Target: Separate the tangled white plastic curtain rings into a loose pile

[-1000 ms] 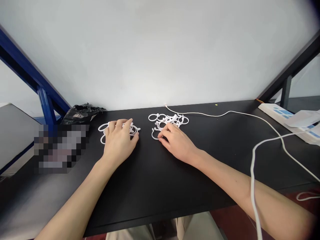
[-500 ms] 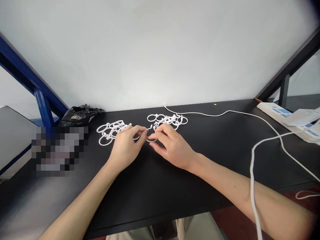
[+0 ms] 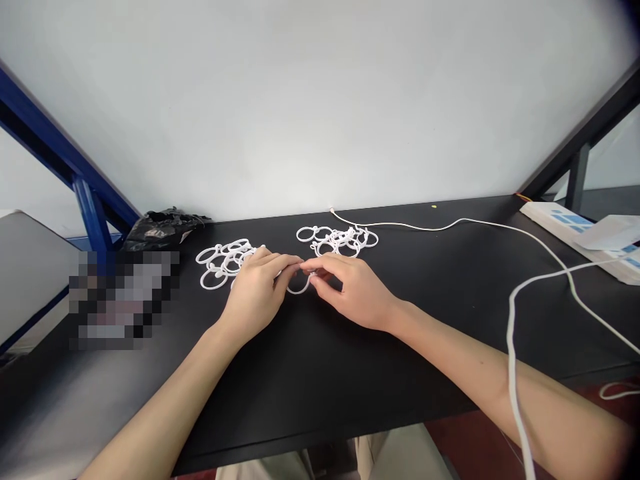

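Observation:
Over the black table (image 3: 320,380), my left hand (image 3: 257,287) pinches a white plastic ring (image 3: 299,292) between thumb and fingers. From the other side, my right hand (image 3: 355,290) has its fingers closed on the same ring. The fingertips of both hands meet at its top, so only the lower curve shows. Just beyond the left hand lies a pile of similar white rings (image 3: 231,259), partly covered by that hand. A second pile of rings (image 3: 345,237) rests behind the right hand; small rounded ends show on some.
A crumpled black plastic bag (image 3: 165,228) lies at the back left, with a blurred-out item (image 3: 130,293) in front. A white cable (image 3: 465,221) crosses the table and hangs over my right forearm. White-and-blue packaging (image 3: 575,233) sits at the right.
My fingertips have come together over the ring. The right hand's fingers have shifted along it, and the ring's lower curve shows more. The view has moved slightly.

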Demonstrator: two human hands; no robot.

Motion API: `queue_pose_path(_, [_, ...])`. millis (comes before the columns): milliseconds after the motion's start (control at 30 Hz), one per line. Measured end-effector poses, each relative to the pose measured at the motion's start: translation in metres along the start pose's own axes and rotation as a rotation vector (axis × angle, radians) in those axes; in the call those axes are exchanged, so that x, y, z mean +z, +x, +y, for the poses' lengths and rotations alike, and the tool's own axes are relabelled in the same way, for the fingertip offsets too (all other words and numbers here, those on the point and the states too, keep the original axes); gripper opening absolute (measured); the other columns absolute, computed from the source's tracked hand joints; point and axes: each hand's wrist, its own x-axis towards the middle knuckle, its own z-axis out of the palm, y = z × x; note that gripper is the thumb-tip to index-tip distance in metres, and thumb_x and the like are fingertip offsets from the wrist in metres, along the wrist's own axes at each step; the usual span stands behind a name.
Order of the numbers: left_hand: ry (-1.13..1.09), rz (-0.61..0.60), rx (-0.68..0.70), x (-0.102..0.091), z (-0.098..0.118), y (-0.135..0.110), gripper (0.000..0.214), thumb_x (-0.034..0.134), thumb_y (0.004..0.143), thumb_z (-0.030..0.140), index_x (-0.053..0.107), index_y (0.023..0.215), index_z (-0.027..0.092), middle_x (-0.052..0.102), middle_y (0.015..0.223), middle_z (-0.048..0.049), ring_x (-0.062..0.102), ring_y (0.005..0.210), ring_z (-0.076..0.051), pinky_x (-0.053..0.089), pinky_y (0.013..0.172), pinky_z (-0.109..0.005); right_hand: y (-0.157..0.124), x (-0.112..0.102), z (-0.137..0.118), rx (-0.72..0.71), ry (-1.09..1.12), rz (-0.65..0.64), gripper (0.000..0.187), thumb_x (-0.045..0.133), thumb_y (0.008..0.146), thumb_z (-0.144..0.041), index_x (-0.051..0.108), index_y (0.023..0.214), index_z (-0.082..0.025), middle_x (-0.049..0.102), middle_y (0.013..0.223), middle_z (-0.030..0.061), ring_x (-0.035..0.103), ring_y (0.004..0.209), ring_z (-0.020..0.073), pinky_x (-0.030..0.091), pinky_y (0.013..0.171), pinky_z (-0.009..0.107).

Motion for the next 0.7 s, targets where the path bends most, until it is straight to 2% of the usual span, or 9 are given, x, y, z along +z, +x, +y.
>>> queue_pose_path(167, [-0.025,-0.012,-0.024,-0.002,0.004,0.000,0.027,0.046,0.097,0.030,0.071,0.104,0.022,0.070,0.081,-0.0034,0.057,0.077,-0.020,0.049,0.076,-0.036,0.002,-0.001,0.001,0.009,-0.017,0.040,0.025,0.049,0.095,-0.017,0.068,0.110,-0.024,0.072,0.100,0.0008,0.067,0.084,0.0135,0.055,0.078,0.029])
queue_pose_path(233, [-0.049,-0.033,-0.028,-0.004,0.007,0.000,0.029,0.049,0.097,0.036,0.069,0.111,0.021,0.071,0.089,-0.0044,0.058,0.083,-0.021,0.049,0.081,-0.038,0.003,-0.002,0.002,0.023,-0.026,0.060,0.024,0.049,0.095,-0.016,0.069,0.107,-0.024,0.073,0.100,0.0004,0.067,0.085,0.0136,0.055,0.079,0.029])
queue_pose_path(367, [-0.111,-0.127,0.048,-0.008,0.009,0.000,0.038,0.056,0.092,0.045,0.062,0.121,0.021,0.068,0.111,-0.0066,0.058,0.099,-0.024,0.048,0.091,-0.042,0.003,-0.001,0.004,0.017,-0.071,0.071,0.021,0.050,0.096,-0.016,0.068,0.103,-0.022,0.073,0.101,0.0020,0.068,0.090,0.0152,0.055,0.082,0.030])
queue_pose_path(467, [-0.124,-0.171,0.087,-0.006,0.009,-0.001,0.032,0.059,0.091,0.040,0.062,0.116,0.021,0.067,0.110,-0.0061,0.058,0.099,-0.023,0.048,0.094,-0.042,0.002,0.001,0.004,-0.008,-0.102,0.064,0.021,0.049,0.096,-0.015,0.068,0.103,-0.021,0.073,0.101,0.0024,0.069,0.094,0.0157,0.054,0.085,0.030])
queue_pose_path(567, [-0.113,-0.150,0.092,-0.003,0.008,-0.001,0.026,0.057,0.092,0.034,0.062,0.113,0.020,0.067,0.108,-0.0055,0.059,0.097,-0.022,0.047,0.096,-0.042,0.001,0.003,0.003,0.002,-0.099,0.064,0.023,0.049,0.097,-0.016,0.068,0.106,-0.023,0.074,0.104,0.0008,0.069,0.094,0.0147,0.054,0.085,0.030])
queue_pose_path(633, [-0.076,-0.118,0.079,-0.001,0.004,-0.001,0.028,0.057,0.092,0.035,0.063,0.116,0.020,0.067,0.108,-0.0059,0.058,0.097,-0.022,0.048,0.095,-0.042,0.000,0.003,0.004,0.037,-0.114,0.062,0.024,0.050,0.097,-0.020,0.065,0.115,-0.024,0.073,0.105,0.0004,0.069,0.092,0.0147,0.055,0.085,0.030])
queue_pose_path(700, [0.017,-0.059,0.045,0.000,-0.003,0.000,0.032,0.056,0.092,0.035,0.063,0.119,0.019,0.067,0.110,-0.0072,0.058,0.099,-0.024,0.048,0.093,-0.042,0.001,0.001,0.008,0.070,-0.214,0.085,0.029,0.052,0.096,-0.024,0.060,0.123,-0.023,0.071,0.108,0.0026,0.067,0.097,0.0176,0.053,0.089,0.034])
